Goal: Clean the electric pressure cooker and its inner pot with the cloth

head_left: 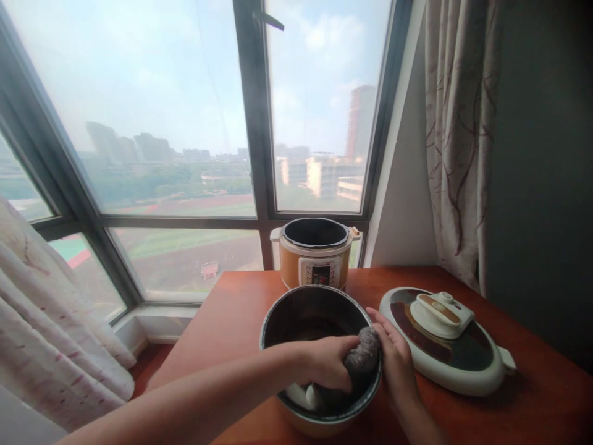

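A dark inner pot (278, 309) with a pale outer wall stands on the table, tilted a little toward me. My left hand (328, 361) reaches across into it, fingers closed on a bunched grey cloth (364, 352) against the right inner wall. My right hand (396, 352) grips the pot's right rim from outside, its fingers along the edge. Pale patches show at the pot's bottom; I cannot tell whether they are objects or reflections. Part of the pot's inside is hidden behind my left forearm.
Behind the pot stands an orange and white electric pressure cooker body (290, 266) with its top uncovered. Its lid (463, 371) lies at the right on the reddish wooden table (236, 309). Windows (176, 111) rise beyond, with a curtain (458, 123) on the right and another at the left.
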Tool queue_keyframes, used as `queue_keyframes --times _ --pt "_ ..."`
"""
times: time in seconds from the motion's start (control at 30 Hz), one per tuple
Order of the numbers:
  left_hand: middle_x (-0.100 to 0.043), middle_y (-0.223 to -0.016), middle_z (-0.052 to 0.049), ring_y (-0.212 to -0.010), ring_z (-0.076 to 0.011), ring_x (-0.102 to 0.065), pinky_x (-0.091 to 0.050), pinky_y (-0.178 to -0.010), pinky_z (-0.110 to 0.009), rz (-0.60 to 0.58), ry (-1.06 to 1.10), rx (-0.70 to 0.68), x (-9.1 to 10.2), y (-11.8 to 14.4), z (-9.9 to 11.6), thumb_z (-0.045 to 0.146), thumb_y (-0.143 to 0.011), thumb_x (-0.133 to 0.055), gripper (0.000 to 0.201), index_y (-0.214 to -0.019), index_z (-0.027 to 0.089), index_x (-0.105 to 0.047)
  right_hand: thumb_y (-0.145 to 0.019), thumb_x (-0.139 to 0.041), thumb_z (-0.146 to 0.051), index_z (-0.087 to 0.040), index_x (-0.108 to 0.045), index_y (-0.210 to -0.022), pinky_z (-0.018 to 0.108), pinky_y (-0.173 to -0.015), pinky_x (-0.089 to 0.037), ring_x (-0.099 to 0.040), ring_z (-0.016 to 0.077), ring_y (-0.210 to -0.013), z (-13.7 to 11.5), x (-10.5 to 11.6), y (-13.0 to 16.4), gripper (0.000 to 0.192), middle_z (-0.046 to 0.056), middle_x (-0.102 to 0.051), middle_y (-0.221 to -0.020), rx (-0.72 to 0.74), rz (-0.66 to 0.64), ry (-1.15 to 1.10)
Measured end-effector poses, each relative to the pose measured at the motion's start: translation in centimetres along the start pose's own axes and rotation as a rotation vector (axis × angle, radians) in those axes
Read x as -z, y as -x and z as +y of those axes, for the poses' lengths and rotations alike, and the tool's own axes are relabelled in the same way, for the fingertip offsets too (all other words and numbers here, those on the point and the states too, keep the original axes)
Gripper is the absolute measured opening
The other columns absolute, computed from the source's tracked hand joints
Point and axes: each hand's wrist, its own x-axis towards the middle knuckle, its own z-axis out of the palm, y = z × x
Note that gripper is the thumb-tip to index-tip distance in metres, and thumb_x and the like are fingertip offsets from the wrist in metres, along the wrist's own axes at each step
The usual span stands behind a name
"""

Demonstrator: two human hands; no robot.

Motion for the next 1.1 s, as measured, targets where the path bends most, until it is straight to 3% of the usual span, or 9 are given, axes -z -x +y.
queue_keyframes --times 0.13,0.23,0.47,0.57,0.7,0.8,0.9,1.0,1.1 --pt "-0.066 -0.109 -0.004 -0.106 -0.0287 -0.063 -0.052 -0.077 -0.03 -0.201 -0.03 0.023 1.2 1.2 0.4 0.013 -0.055 -0.065 0.078 -0.132 0.025 -0.059 -0.073 -0.076 -0.047 -0.018 -0.069 -0.112 0.034 -0.071 -0.056 -0.072 0.0262 -0.082 -0.8 0.6 -1.7 0.049 0.008 -0.078 -0.096 -0.042 -0.083 -0.018" --pt "-0.066 -0.11 -0.004 -0.108 -0.0291 -0.063 -0.052 -0.081 -0.031 -0.262 -0.024 0.052 1.6 1.8 0.6 0.012 -0.054 -0.066 0.079 -0.133 0.024 -0.06 -0.072 -0.077 -0.046 -0.018 -0.071 -0.103 0.031 -0.065 -0.053 -0.071 0.0243 -0.074 -1.0 0.9 -2.9 0.042 0.006 -0.077 -0.086 -0.032 -0.143 0.017" --pt "-0.068 -0.119 -0.007 -0.108 -0.0306 -0.065 -0.053 -0.084 -0.035 -0.108 -0.079 0.165 0.9 1.6 1.2 0.018 -0.059 -0.069 0.082 -0.139 0.025 -0.056 -0.07 -0.074 -0.052 -0.016 -0.074 -0.1 0.031 -0.064 -0.051 -0.068 0.025 -0.075 -1.1 0.9 -5.2 0.047 0.007 -0.074 -0.082 0.041 -0.194 0.171" --pt "-0.071 -0.103 -0.006 -0.095 -0.0285 -0.067 -0.052 -0.076 -0.033 -0.042 -0.126 0.157 0.5 1.3 1.3 0.021 -0.064 -0.064 0.056 -0.119 0.023 -0.07 -0.074 -0.069 -0.056 -0.015 -0.07 -0.116 0.032 -0.064 -0.051 -0.064 0.0226 -0.07 -1.1 1.9 -4.2 0.059 0.003 -0.07 -0.076 0.143 -0.102 0.266" --pt "-0.065 -0.08 -0.004 -0.074 -0.0235 -0.062 -0.044 -0.059 -0.03 0.035 -0.091 0.19 -0.1 1.0 1.3 0.022 -0.063 -0.063 0.031 -0.092 0.02 -0.075 -0.077 -0.065 -0.061 -0.017 -0.071 -0.118 0.031 -0.065 -0.051 -0.063 0.0233 -0.072 -0.3 3.7 0.3 0.061 0.005 -0.07 -0.079 0.216 0.088 0.362" --pt "-0.057 -0.069 0.0 -0.063 -0.017 -0.053 -0.039 -0.057 -0.028 0.117 0.066 0.246 -0.7 0.6 1.3 0.02 -0.061 -0.065 0.024 -0.084 0.019 -0.073 -0.077 -0.065 -0.065 -0.018 -0.067 -0.126 0.029 -0.056 -0.049 -0.061 0.0216 -0.064 0.7 3.8 4.6 0.068 0.006 -0.07 -0.079 0.15 0.101 0.318" --pt "-0.055 -0.067 0.002 -0.061 -0.0137 -0.049 -0.039 -0.059 -0.025 0.223 0.364 0.265 -1.3 -0.3 1.3 0.017 -0.062 -0.067 0.021 -0.083 0.018 -0.071 -0.078 -0.065 -0.068 -0.016 -0.055 -0.14 0.027 -0.044 -0.041 -0.051 0.0167 -0.048 1.4 2.1 7.9 0.082 0.002 -0.063 -0.065 0.048 0.108 0.217" --pt "-0.061 -0.07 -0.001 -0.063 -0.0152 -0.056 -0.045 -0.062 -0.026 0.296 0.673 0.274 -1.7 -1.4 1.2 0.013 -0.065 -0.064 0.023 -0.088 0.015 -0.069 -0.076 -0.069 -0.068 -0.016 -0.037 -0.152 0.025 -0.038 -0.034 -0.043 0.0133 -0.043 1.4 0.1 9.0 0.098 0.001 -0.062 -0.065 0.021 0.126 0.064" --pt "-0.067 -0.074 -0.005 -0.065 -0.0191 -0.063 -0.051 -0.066 -0.03 0.396 0.945 0.242 -1.9 -2.3 1.5 0.011 -0.071 -0.057 0.029 -0.099 0.013 -0.065 -0.071 -0.075 -0.066 -0.016 -0.031 -0.155 0.024 -0.038 -0.031 -0.04 0.0115 -0.043 1.1 -0.8 8.8 0.107 0.004 -0.067 -0.073 -0.012 0.11 -0.008"
